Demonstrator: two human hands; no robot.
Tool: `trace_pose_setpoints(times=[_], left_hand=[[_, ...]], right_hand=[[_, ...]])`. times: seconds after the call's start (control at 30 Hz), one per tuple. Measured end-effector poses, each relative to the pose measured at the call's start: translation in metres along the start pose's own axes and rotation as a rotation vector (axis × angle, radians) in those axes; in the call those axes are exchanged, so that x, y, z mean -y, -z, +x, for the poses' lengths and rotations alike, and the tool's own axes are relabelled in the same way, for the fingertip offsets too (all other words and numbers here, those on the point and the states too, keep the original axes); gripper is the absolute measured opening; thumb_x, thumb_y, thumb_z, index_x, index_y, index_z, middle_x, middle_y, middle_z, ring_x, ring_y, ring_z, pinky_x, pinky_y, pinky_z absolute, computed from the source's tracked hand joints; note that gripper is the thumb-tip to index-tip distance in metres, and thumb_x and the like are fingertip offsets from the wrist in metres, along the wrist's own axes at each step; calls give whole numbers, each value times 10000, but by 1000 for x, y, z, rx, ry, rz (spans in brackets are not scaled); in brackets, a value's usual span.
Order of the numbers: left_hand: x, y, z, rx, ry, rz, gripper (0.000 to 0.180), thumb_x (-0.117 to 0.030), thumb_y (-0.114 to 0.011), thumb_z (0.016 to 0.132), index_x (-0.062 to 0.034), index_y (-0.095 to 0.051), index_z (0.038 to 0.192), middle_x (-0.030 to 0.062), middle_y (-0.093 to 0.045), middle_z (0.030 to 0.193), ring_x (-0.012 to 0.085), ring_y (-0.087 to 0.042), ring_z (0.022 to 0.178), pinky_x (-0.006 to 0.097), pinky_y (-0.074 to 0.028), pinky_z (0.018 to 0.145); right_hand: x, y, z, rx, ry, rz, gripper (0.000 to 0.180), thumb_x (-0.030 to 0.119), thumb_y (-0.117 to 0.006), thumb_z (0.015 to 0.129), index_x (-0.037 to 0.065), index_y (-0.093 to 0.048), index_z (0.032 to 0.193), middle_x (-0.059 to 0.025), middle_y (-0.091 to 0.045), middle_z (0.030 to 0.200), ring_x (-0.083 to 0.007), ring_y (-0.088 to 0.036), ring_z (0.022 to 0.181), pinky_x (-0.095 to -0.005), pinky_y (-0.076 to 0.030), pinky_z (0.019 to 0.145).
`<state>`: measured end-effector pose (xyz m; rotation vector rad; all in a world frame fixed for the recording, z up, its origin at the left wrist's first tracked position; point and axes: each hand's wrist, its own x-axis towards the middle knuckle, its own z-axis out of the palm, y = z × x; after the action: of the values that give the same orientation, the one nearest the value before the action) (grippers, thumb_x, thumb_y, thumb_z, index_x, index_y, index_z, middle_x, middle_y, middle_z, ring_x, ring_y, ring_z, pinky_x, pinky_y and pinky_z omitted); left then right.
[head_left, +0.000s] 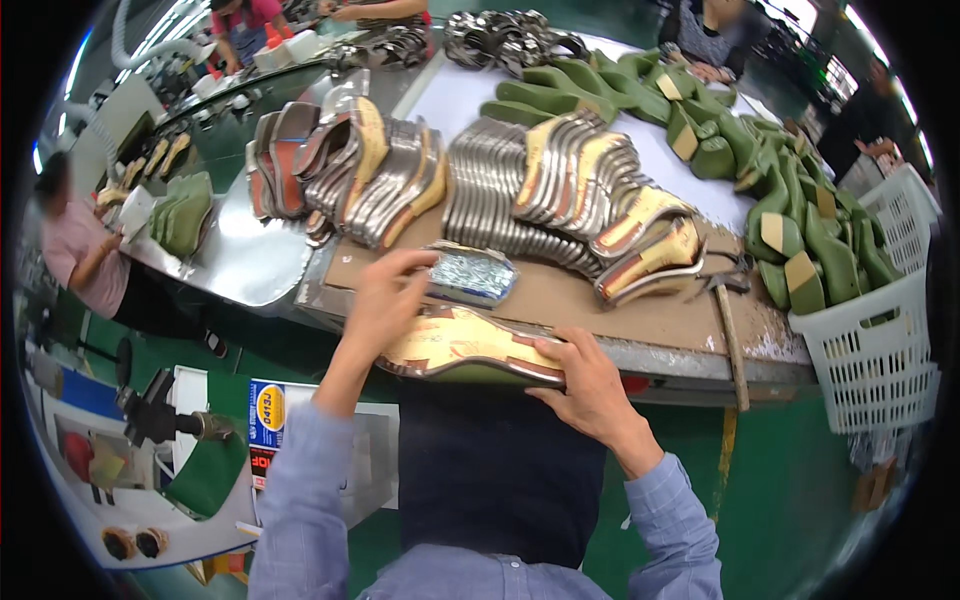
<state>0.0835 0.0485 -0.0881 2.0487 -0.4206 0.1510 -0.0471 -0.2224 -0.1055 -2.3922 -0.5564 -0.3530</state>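
A green shoe last (470,374) lies on its side in front of me, with a yellow and brown insole (465,338) on its upward face. My right hand (588,385) grips the right end of this last, thumb below and fingers on top. Over its left end hovers my left hand (385,305), the thumb and fingertips drawn together at the left edge of a small open box (470,277). Shiny silver bits fill the box. Whether anything sits between my left fingertips is too small to tell.
Rows of stacked metallic-edged insoles (490,190) cover the bench beyond the box. A hammer (731,345) and pincers (722,275) lie to the right. Green lasts (820,230) heap up beside and in a white basket (870,350). Co-workers stand around the far benches.
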Motion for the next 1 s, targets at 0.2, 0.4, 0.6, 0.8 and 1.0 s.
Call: trace_pose_setpoints(times=[0.2,0.4,0.6,0.8,1.0], left_hand=[[-3,-28,71,442,-42,575,240,-279,-778,810,-122,-796,991,132,-748,893,295,-711,853,351,-546,777],[17,-27,65,321,-24,326,159,-202,-765,849,-69,-782,933,108,-744,828,220,-703,771,341,-534,729],[15,-26,63,289,-97,235,148,-129,-760,859,-17,-754,955,116,-730,856,193,-670,778,329,-517,733],[13,-24,62,304,73,143,176,-141,-724,878,15,-747,957,148,-705,759,224,-640,669,371,-503,661],[3,-19,57,251,73,222,172,-83,-708,910,-3,-704,1062,79,-741,890,138,-667,817,280,-515,735]], right_hand=[[3,0,-2,-15,-50,25,686,128,-882,683,68,-528,1268,-211,-535,1215,-416,-564,1100,-483,-494,904],[2,-1,-3,-31,-21,20,690,120,-884,675,65,-525,1262,-211,-534,1205,-413,-564,1094,-480,-494,903],[2,0,-4,-45,-17,25,690,119,-883,672,67,-523,1258,-205,-535,1196,-405,-566,1084,-480,-492,895],[4,-1,-3,-50,-18,15,692,122,-890,681,54,-512,1257,-210,-544,1213,-425,-576,1092,-479,-501,889],[7,0,-2,-45,-21,7,670,128,-879,698,53,-515,1255,-206,-543,1216,-418,-570,1105,-473,-496,895]])
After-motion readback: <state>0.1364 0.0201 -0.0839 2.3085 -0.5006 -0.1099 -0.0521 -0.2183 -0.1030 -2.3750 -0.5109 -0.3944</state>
